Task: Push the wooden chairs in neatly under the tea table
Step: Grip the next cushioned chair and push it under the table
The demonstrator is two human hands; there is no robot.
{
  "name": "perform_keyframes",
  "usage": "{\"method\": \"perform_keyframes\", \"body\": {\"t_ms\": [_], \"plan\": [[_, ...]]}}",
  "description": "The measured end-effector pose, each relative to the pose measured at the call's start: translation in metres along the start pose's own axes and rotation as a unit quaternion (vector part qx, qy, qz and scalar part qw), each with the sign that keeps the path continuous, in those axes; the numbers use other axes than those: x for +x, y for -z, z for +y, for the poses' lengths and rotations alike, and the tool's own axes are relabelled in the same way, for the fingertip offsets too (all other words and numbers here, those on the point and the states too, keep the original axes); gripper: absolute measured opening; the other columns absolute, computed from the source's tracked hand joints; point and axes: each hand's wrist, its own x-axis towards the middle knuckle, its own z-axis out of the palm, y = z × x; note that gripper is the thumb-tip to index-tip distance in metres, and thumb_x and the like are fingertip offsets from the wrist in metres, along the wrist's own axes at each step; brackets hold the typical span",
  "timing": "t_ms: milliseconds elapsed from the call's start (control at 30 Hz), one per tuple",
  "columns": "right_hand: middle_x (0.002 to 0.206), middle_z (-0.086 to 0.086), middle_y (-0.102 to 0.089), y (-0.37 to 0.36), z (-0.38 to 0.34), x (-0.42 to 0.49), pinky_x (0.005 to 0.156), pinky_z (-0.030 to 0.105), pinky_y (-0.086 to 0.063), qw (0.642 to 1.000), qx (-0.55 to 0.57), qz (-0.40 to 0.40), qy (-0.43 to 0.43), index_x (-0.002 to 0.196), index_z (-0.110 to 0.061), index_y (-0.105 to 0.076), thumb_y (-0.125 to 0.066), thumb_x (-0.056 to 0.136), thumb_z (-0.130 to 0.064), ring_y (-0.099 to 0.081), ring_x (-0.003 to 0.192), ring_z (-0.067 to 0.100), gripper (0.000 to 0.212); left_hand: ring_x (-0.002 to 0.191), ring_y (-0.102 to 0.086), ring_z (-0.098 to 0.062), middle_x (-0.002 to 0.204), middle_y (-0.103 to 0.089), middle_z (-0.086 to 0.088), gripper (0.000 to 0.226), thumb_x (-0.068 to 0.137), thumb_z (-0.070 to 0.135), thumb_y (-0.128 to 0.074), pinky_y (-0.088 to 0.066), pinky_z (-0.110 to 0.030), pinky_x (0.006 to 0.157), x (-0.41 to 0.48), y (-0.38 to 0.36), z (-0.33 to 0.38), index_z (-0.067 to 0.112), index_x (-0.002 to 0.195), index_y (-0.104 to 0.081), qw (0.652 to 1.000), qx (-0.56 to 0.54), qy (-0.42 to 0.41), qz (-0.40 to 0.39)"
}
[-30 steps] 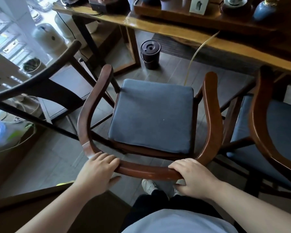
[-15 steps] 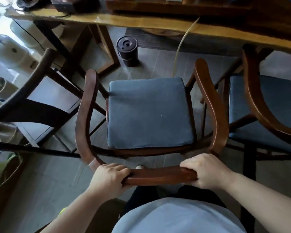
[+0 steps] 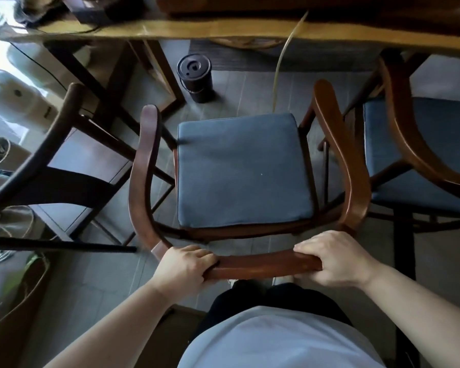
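Note:
A brown wooden armchair [image 3: 340, 160] with a blue seat cushion [image 3: 243, 171] stands in front of me, facing the tea table [image 3: 223, 30]. My left hand [image 3: 182, 266] grips the left part of its curved back rail. My right hand [image 3: 335, 261] grips the right part of the same rail. The cushion's front edge lies short of the table's near edge. A second brown armchair [image 3: 409, 144] with a blue cushion stands to the right, its front partly under the table. A darker wooden chair [image 3: 45, 160] stands to the left, turned at an angle.
A small dark lidded bin [image 3: 195, 78] stands on the floor under the table, ahead of the middle chair. A thin yellowish tube [image 3: 284, 54] hangs from the table edge. The table's legs [image 3: 160, 73] are at the left. Bags and containers crowd the far left floor.
The middle chair has swung round from an angle to face the table squarely and sits closer to it. Both hands have stayed on the back rail, and my view has moved forward.

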Motion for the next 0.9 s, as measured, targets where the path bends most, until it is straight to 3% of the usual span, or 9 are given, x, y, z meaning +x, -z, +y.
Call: {"method": "perform_keyframes", "body": {"t_ms": [333,500,667,900], "plan": [[0.088,-0.007,-0.076,-0.006,0.005,-0.031,0.067,0.039,-0.057,0.998,0.007,0.049,-0.045,0.087,-0.02,-0.071,-0.059,0.07,-0.065,-0.069,0.084,0.019,0.05,0.067,-0.065,-0.017,0.075,-0.07,0.007,0.031,0.081,0.049,-0.06,-0.054,-0.03,0.053,0.036,0.008,0.003,0.02,0.087,-0.069,0.997,0.014,-0.07,-0.003],[0.088,-0.006,-0.074,-0.003,0.003,-0.033,0.076,0.039,-0.054,0.996,0.026,0.073,-0.043,0.089,-0.02,-0.072,-0.056,0.074,-0.061,-0.068,0.084,0.02,0.047,0.066,-0.065,-0.015,0.073,-0.068,0.009,0.033,0.077,0.051,-0.056,-0.052,-0.025,0.051,0.04,0.01,0.0,0.022,0.086,-0.069,0.998,0.023,-0.063,-0.008],[0.079,-0.002,-0.071,-0.01,0.009,-0.04,0.066,0.039,-0.055,0.988,-0.011,0.151,-0.035,0.08,-0.016,-0.069,-0.068,0.075,-0.052,-0.067,0.073,0.025,0.036,0.064,-0.066,-0.016,0.074,-0.07,0.008,0.034,0.078,0.051,-0.056,-0.054,-0.027,0.053,0.04,0.008,0.001,0.022,0.088,-0.07,0.999,0.005,-0.051,-0.008],[0.074,-0.002,-0.066,-0.02,0.021,-0.035,0.054,0.035,-0.051,0.986,-0.028,0.166,0.006,0.077,-0.019,-0.066,-0.051,0.086,-0.063,-0.062,0.064,0.023,0.047,0.069,-0.066,-0.011,0.077,-0.071,0.011,0.038,0.084,0.055,-0.052,-0.055,-0.024,0.056,0.042,0.011,-0.004,0.022,0.091,-0.07,0.998,0.003,-0.067,-0.017]]}}
